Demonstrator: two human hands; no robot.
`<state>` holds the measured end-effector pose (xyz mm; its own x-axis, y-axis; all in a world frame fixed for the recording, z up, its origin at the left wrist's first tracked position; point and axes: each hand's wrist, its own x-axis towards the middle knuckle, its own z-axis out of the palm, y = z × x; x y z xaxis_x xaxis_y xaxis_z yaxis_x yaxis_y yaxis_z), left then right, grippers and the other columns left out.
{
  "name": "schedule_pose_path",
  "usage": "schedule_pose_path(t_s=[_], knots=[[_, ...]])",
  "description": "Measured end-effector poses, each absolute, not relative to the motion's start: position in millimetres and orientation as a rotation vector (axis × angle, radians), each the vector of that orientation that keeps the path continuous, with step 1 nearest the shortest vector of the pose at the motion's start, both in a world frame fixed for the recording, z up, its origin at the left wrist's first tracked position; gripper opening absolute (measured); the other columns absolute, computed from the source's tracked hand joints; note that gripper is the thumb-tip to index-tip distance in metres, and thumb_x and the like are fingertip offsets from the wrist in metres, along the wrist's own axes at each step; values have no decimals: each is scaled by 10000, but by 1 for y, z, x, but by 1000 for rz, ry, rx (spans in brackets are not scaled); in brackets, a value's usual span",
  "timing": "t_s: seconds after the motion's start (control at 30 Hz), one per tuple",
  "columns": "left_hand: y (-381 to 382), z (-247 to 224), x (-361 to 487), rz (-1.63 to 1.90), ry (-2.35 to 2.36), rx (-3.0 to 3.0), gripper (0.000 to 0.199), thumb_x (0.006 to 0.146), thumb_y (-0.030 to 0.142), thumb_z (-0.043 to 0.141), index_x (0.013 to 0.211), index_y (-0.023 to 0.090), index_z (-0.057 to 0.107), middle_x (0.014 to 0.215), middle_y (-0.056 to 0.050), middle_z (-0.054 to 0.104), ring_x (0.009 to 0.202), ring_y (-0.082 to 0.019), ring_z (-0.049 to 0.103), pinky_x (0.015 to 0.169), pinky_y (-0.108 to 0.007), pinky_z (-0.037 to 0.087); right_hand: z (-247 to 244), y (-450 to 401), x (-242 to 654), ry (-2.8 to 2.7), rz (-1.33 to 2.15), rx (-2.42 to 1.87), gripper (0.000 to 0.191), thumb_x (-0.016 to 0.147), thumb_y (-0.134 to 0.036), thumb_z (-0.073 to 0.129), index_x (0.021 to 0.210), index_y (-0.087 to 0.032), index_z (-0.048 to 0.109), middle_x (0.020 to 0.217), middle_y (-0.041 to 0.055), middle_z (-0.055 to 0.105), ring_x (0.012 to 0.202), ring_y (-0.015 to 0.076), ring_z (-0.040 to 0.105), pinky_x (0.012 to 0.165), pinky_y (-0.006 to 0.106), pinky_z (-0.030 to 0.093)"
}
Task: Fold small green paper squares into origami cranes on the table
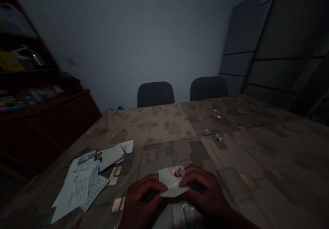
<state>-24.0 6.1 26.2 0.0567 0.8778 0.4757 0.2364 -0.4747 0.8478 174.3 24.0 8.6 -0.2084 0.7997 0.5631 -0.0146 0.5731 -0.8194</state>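
A small white piece of paper (168,177) with a colourful printed picture at its upper right is held up between my hands, just above the table near its front. It is folded along a crease, with a lower flap bent toward me. My left hand (144,196) pinches its left edge between thumb and fingers. On the right side, my right hand (204,186) grips the paper with its thumb on the front near the crease. Parts of the curled fingers behind the paper are hidden.
Loose printed sheets (77,188) and a pile of cards (111,156) lie on the table at left. Farther back at right stands a small green folded-paper piece (218,137). Two dark chairs (155,93) line the far edge of the patterned table (164,126). A cluttered cabinet (46,109) is at left.
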Motion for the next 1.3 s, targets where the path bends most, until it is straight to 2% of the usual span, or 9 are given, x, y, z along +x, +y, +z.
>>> schedule_pose_path(t_s=[0.17,0.33,0.53,0.7,0.8,0.93,1.07,1.17,1.3], knots=[[5,26,-15,1393,1178,1531,100,656,155,727,582,220,710,669,0,738,649,-165,688,620,-216,531,10,23,172,-1575,892,-782,84,730,-110,656,729,-183,698,751,37,679,731,179,649,677,272,492],[3,27,-7,1376,1232,1281,109,592,129,729,534,195,665,633,7,705,626,-150,654,576,-191,496,8,21,167,-1524,961,-840,67,739,-147,620,682,-181,626,756,50,680,731,195,649,666,289,497],[0,29,1,1439,1272,1177,177,622,198,742,501,189,614,606,7,681,603,-158,652,558,-206,511,5,21,165,-1445,1059,-878,83,716,-157,648,660,-185,593,710,25,649,699,176,633,644,258,489],[-3,28,6,1458,1241,1033,211,597,209,784,498,181,599,533,39,630,499,-125,630,495,-181,486,5,19,161,-1348,1126,-825,117,734,-185,664,650,-186,584,786,42,659,759,183,643,677,261,501],[-4,26,6,1449,1188,995,237,597,227,801,506,178,587,535,38,639,500,-124,637,496,-174,483,3,17,160,-1288,1174,-866,69,726,-200,690,726,-186,622,875,55,671,808,187,645,711,266,504],[-4,23,5,1440,1187,1040,232,618,239,788,506,177,594,532,27,649,520,-128,627,510,-179,479,-1,17,160,-1311,1186,-886,87,731,-240,693,729,-180,630,783,41,664,746,178,635,677,262,502],[-4,24,4,1455,1235,1093,226,628,220,764,502,178,580,627,12,672,592,-138,624,546,-189,477,-5,17,159,-1329,1137,-944,115,732,-267,676,692,-181,611,717,25,639,681,161,607,618,244,483],[-5,25,5,1460,1306,1082,246,608,218,766,495,181,550,607,39,620,566,-120,587,531,-182,464,-9,17,158,-1352,1120,-1017,115,734,-285,650,694,-187,607,631,0,594,602,147,562,551,231,445],[-6,24,6,1435,1333,1051,272,615,241,773,508,178,531,549,64,540,512,-101,550,499,-179,453,-11,16,157,-1363,1113,-1057,115,721,-295,650,710,-191,602,611,-7,579,581,145,545,530,229,426]])
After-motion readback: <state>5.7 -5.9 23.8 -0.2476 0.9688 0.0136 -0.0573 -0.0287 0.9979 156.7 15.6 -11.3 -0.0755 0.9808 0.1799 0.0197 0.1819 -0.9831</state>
